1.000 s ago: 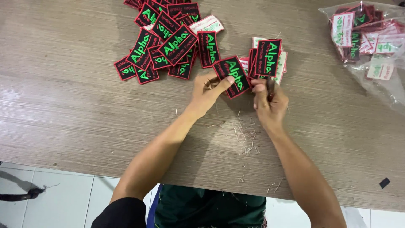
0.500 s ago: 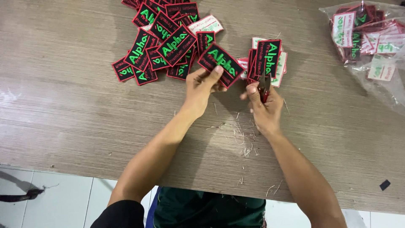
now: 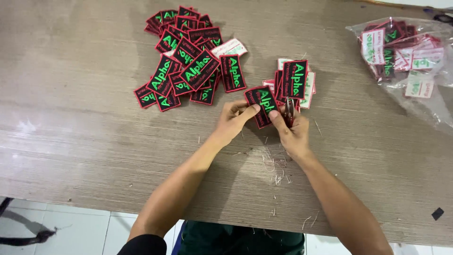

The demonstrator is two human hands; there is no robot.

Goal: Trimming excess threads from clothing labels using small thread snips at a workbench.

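Note:
My left hand (image 3: 234, 118) pinches a black patch with a red border and green lettering (image 3: 261, 100) by its left end, just above the table. My right hand (image 3: 293, 133) touches the patch's right edge with the thumb and holds small metal snips (image 3: 289, 109) in its fingers. Just beyond the right hand lies a small stack of the same patches (image 3: 296, 78), some turned white side up. A large loose pile of patches (image 3: 188, 61) spreads out beyond the left hand.
The grey wood-grain table (image 3: 85, 127) carries short cut threads (image 3: 276, 165) below my hands. A clear plastic bag of more patches (image 3: 406, 52) lies at the far right. The table's near edge and a tiled floor (image 3: 71, 226) show below.
Half a second ago my left hand held a patch up-left, apart from the right hand. Now a patch sits lower, between both hands, with the right thumb on it.

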